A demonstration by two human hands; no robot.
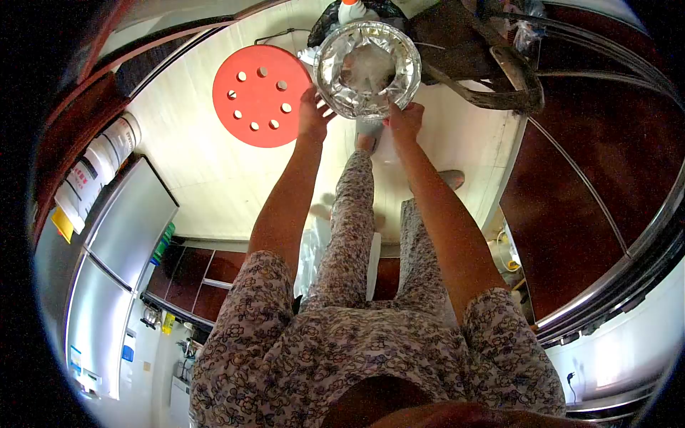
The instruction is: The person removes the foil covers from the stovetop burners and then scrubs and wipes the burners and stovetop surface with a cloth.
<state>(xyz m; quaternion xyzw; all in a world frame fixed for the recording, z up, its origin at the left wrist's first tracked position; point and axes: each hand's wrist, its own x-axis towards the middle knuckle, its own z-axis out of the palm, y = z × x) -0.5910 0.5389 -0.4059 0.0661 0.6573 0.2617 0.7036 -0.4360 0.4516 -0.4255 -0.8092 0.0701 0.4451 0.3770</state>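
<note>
A shiny round bowl (pixel 334 91) with a crinkled, foil-like silver surface is held out in front of me, above the floor. Something pale and partly see-through shows at its middle; I cannot make out what. My right hand (pixel 405 123) grips its near right rim, thumb on the edge. At the near left side, my left hand (pixel 314 115) has its fingers spread close to the rim; whether they touch it is unclear. Just left of that hand is a red round stool top (pixel 258 96) with several holes.
Behind the bowl sits a black bag (pixel 325 25) with a white bottle with an orange top (pixel 349 6). A dark chair-like frame (pixel 517 75) stands at the right, beside dark red cabinets (pixel 585 164). White buckets (pixel 103 157) and a fridge (pixel 132 221) are on the left.
</note>
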